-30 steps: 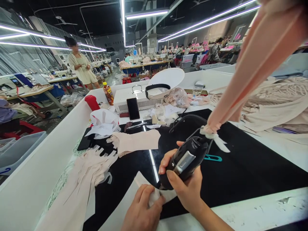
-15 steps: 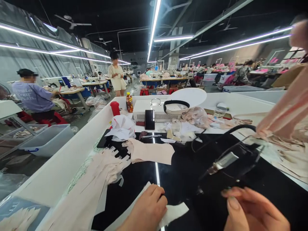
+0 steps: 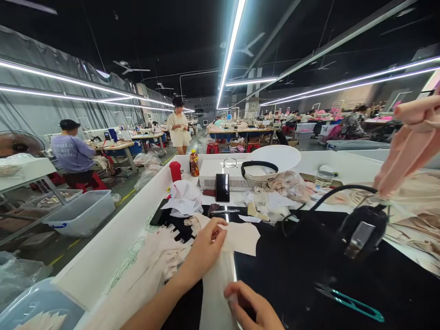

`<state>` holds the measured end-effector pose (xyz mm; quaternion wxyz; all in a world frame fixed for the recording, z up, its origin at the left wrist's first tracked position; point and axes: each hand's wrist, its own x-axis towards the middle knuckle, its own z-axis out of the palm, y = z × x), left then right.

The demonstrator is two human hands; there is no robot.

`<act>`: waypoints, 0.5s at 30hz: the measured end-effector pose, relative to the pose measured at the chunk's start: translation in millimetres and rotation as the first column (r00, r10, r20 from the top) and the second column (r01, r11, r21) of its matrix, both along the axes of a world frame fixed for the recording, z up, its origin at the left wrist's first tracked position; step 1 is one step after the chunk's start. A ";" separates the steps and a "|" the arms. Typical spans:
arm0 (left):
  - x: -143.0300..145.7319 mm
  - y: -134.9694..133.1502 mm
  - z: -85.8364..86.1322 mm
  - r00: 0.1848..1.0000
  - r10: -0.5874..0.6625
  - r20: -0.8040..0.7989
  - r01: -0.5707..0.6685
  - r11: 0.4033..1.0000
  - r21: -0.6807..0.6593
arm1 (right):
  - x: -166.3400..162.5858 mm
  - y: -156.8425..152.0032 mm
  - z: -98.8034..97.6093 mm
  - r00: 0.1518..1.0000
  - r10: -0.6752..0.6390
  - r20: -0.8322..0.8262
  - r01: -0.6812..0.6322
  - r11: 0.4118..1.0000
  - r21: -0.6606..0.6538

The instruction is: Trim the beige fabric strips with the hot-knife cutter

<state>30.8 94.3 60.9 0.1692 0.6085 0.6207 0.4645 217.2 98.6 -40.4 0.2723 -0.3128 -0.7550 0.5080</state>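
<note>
My left hand (image 3: 208,245) is closed in a pinch at the upper end of a long pale fabric strip (image 3: 218,284). The strip runs down toward me from its fingers. At the strip's right edge is my right hand (image 3: 254,307), fingers curved and apart from the thumb; whether they touch the cloth I cannot tell. A shaped pale fabric piece (image 3: 244,236) lies partly behind my left hand. To the right, teal thread snips (image 3: 350,302) rest on the black work surface (image 3: 292,261).
A pile of cut fabric pieces (image 3: 147,266) lies at left. At right stands a black corded tool with a metal plate (image 3: 364,229), below hanging pink fabric (image 3: 395,156). A phone (image 3: 222,188) leans on a white box (image 3: 209,172). Co-workers are farther off.
My left hand has moved up and away from me with the strip. The right hand has come left to the strip; the snips now lie on the surface. The black tool now stands farther right.
</note>
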 end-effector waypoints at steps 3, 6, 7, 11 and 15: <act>-25.0 15.1 2.9 0.996 0.060 0.065 -0.061 0.998 0.018 | -0.6 25.0 8.8 0.993 -0.111 -0.045 0.112 0.994 0.018; -46.0 27.6 -0.1 0.987 0.134 0.094 -0.136 0.991 0.013 | 1.7 60.7 20.6 0.971 -0.232 -0.051 0.235 0.970 0.057; -51.4 31.6 -2.5 0.983 0.158 0.097 -0.159 0.987 0.003 | 1.8 73.5 24.4 0.960 -0.275 -0.052 0.279 0.958 0.074; -65.8 46.9 -19.6 0.970 0.226 0.091 -0.218 0.972 -0.094 | -5.5 119.0 33.3 0.902 -0.425 -0.073 0.431 0.888 0.163; -71.3 57.8 -42.9 0.966 0.255 0.048 -0.241 0.950 -0.197 | -22.3 145.1 29.2 0.887 -0.449 -0.104 0.460 0.847 0.264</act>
